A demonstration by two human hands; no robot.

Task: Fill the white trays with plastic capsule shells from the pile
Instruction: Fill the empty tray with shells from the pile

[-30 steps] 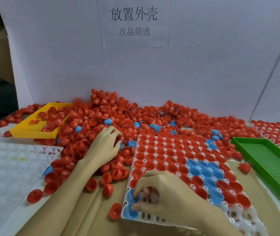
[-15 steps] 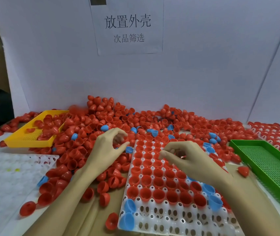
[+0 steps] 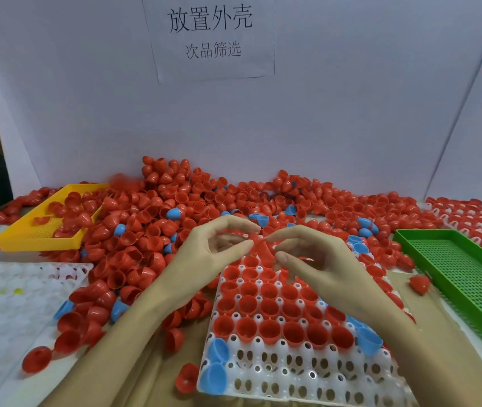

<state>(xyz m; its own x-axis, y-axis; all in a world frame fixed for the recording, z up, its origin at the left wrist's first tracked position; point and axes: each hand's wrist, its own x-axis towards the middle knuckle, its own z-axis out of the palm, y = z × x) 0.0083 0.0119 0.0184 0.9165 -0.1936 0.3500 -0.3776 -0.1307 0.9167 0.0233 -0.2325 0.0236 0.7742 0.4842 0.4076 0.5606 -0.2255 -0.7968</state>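
Both hands are meeting above the far end of the white moulded plastic tray with round sockets (image 3: 292,374): the left hand (image 3: 213,254) and right hand (image 3: 316,265) are each pinching, thumb against forefinger, what looks like a short nested stack of red plastic capsule shells (image 3: 258,245), blurred by motion, so I cannot tell the exact count. The remaining fingers are hanging loosely curled. The tray is sitting mostly filled with red shells plus a few blue plastic capsule shells (image 3: 217,351) at its near-left and right edges; the nearest 2 or so rows are showing empty sockets. The loose pile of red and blue shells (image 3: 151,230) is lying just behind and left of the tray, touching its far edge. Risks from here: nested shells are probably sticking together, so pulling them apart could flick 1 out of the pinch and into the pile or onto filled sockets; 2 stuck shells could drop into 1 socket unnoticed. The forearms are hovering over seated shells and could knock them out. A yellow perforated plastic basket (image 3: 37,233) and a green perforated plastic basket (image 3: 468,274) are flanking the work area, well apart from the hands.
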